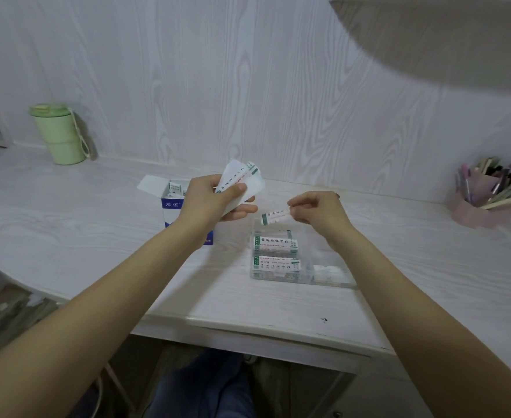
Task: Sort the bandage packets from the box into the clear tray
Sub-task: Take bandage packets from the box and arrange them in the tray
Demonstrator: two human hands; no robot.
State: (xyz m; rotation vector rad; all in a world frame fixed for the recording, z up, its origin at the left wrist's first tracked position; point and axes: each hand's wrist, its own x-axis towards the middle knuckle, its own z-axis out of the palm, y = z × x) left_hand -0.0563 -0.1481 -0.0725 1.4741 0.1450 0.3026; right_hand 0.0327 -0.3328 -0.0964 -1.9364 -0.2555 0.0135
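I see my left hand [218, 197] gripping a fanned bunch of white paper bandage packets [242, 182], thumb pressed across their face and fingers curled beneath. My right hand [314, 211] pinches one narrow white packet with a green end [275, 217] by its right tip between thumb and forefinger, holding it just above the far end of the clear plastic tray [332, 280].

I judge the sorting partly done: two packets [275, 253] already lie flat in the tray, side by side, and there may be more under them, though the clear walls blur that. The open blue-and-white cardboard box [172, 206] stands just left of the tray, flap up, with more packets showing inside, so the bunch in hand and the box's remainder are left to go.

Everything sits on a pale wood-grain desk [82, 236] against a matching panelled wall. A light green lidded cup [59, 134] stands far left, a pink holder full of pens [483, 197] far right.
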